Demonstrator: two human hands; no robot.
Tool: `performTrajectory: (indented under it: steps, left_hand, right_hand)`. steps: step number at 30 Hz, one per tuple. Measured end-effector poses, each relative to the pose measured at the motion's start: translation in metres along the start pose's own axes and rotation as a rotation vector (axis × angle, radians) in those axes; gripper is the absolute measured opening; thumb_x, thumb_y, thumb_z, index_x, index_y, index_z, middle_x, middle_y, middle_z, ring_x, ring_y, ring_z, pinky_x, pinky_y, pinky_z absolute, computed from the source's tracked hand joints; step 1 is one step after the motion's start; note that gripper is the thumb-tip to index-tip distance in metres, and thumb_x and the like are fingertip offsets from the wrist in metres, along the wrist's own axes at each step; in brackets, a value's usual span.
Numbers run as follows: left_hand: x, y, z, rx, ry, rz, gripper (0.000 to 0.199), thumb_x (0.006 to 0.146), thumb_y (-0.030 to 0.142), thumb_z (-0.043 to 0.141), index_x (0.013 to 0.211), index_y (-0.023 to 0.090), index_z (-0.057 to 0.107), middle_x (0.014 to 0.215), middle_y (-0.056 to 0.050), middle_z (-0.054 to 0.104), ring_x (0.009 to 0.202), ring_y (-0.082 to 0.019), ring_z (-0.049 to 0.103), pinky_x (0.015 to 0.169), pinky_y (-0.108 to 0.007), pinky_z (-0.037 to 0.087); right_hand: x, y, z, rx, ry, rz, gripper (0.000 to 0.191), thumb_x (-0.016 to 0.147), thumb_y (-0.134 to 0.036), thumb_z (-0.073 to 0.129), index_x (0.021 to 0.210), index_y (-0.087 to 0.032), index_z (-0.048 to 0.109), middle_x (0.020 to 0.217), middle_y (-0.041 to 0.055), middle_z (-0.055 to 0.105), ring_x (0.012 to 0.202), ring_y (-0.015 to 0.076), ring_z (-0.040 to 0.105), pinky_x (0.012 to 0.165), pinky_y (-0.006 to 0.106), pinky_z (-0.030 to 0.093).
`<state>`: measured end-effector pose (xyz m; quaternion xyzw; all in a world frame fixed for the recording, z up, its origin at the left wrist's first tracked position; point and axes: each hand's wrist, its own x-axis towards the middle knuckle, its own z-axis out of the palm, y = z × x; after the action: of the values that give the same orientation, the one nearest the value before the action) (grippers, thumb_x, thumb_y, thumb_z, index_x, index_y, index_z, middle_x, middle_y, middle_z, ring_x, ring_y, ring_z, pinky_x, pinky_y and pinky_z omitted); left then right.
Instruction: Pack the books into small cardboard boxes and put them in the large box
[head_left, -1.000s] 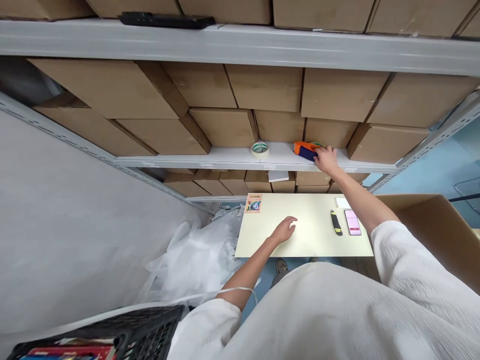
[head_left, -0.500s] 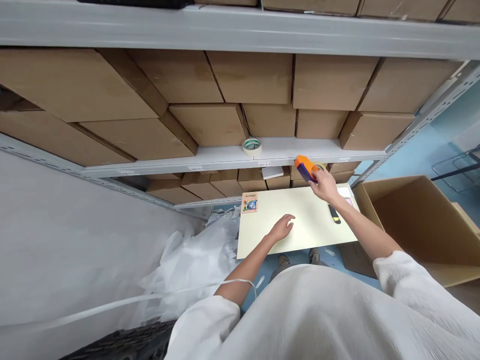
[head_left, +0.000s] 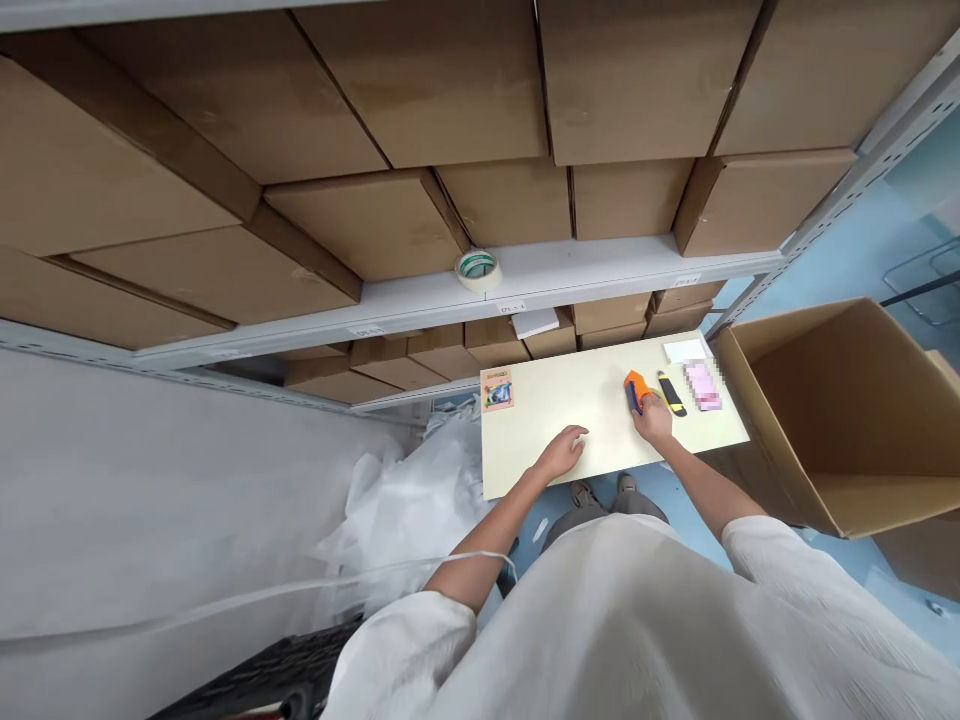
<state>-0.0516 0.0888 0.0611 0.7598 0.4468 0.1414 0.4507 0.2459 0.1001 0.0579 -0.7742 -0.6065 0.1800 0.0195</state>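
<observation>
My right hand (head_left: pixel 654 420) grips an orange and purple tape dispenser (head_left: pixel 637 388) low over the cream tabletop (head_left: pixel 547 400); I cannot tell whether it touches the surface. Just right of it lies a black and yellow utility knife (head_left: pixel 673 394). Over the front part of the table, my left hand (head_left: pixel 562 453) is empty, with fingers loosely bent and the thumb apart. A small card with a colourful picture (head_left: pixel 497 391) rests at the table's left end. At the right end are a white sheet (head_left: pixel 684 351) and a blurred pink item (head_left: pixel 703 385).
Behind the table stands a grey metal shelf (head_left: pixel 555 268) packed with cardboard boxes (head_left: pixel 630 195); a tape roll (head_left: pixel 478 269) sits on its edge. A large open carton (head_left: pixel 832 390) adjoins the table's right side. White plastic wrapping (head_left: pixel 412 520) is heaped at the left, and a pale strap crosses my left forearm.
My right hand has come down and nearer with the tape dispenser, from the table's far edge to beside the knife. My left hand has hardly moved. The view has shifted.
</observation>
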Motion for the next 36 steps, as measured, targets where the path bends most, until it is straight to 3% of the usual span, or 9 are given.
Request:
performTrajectory:
  steps: [4,10,15,20,23,27,36]
  left_hand:
    - [-0.006,-0.001,0.004,0.004,0.006,-0.043,0.038,0.099,0.019,0.053,0.133,0.021,0.069,0.140,-0.012,0.069,0.120,-0.025,0.072,0.115,-0.045,0.056]
    - [-0.012,0.007,0.022,-0.015,0.066,-0.100,0.038,0.099,0.022,0.054,0.134,0.022,0.069,0.139,-0.012,0.070,0.121,-0.025,0.072,0.115,-0.046,0.056]
    - [-0.019,0.018,0.035,-0.046,0.175,-0.165,0.037,0.099,0.023,0.054,0.133,0.022,0.069,0.140,-0.012,0.069,0.119,-0.026,0.073,0.111,-0.045,0.058]
    - [-0.042,0.017,0.045,-0.104,0.330,-0.280,0.037,0.100,0.024,0.053,0.134,0.023,0.068,0.142,-0.011,0.068,0.122,-0.026,0.072,0.111,-0.044,0.058]
    - [-0.065,0.013,0.051,-0.126,0.446,-0.366,0.038,0.100,0.023,0.054,0.135,0.022,0.068,0.142,-0.011,0.068,0.125,-0.027,0.070,0.113,-0.045,0.056]
    - [-0.105,0.005,0.049,-0.164,0.593,-0.454,0.038,0.100,0.023,0.055,0.135,0.021,0.069,0.142,-0.013,0.068,0.124,-0.028,0.070,0.112,-0.046,0.057]
    - [-0.199,-0.039,0.019,-0.189,0.843,-0.566,0.036,0.100,0.025,0.059,0.135,0.021,0.069,0.141,-0.013,0.068,0.129,-0.030,0.067,0.112,-0.045,0.056]
  right_hand:
    - [0.009,0.014,0.012,0.003,-0.025,0.005,0.034,0.099,-0.028,0.054,0.129,-0.018,0.065,0.126,0.0201,0.068,0.127,0.0351,0.056,0.098,0.042,0.048]
    - [0.024,0.024,0.013,0.025,-0.082,-0.010,0.040,0.096,-0.025,0.054,0.133,-0.016,0.064,0.126,0.0220,0.066,0.124,0.0363,0.057,0.094,0.044,0.048]
    - [0.024,0.027,0.005,-0.034,-0.004,-0.070,0.039,0.098,-0.040,0.059,0.129,-0.017,0.060,0.127,0.0223,0.063,0.121,0.0382,0.055,0.097,0.048,0.045]
    - [0.026,0.014,-0.014,-0.102,0.051,-0.297,0.037,0.107,-0.048,0.046,0.124,-0.018,0.060,0.125,0.0203,0.063,0.120,0.0375,0.053,0.101,0.046,0.041]
    - [0.030,-0.011,-0.021,-0.103,0.012,-0.471,0.036,0.109,-0.044,0.042,0.125,-0.018,0.061,0.129,0.0192,0.062,0.120,0.0355,0.054,0.102,0.044,0.039]
    - [0.026,-0.064,-0.017,-0.072,-0.068,-0.687,0.034,0.108,-0.036,0.041,0.127,-0.017,0.063,0.131,0.0180,0.063,0.118,0.0329,0.055,0.101,0.041,0.040]
    - [-0.023,-0.212,0.028,-0.042,-0.178,-1.026,0.032,0.107,-0.030,0.045,0.126,-0.017,0.067,0.134,0.0174,0.065,0.117,0.0319,0.059,0.100,0.042,0.044]
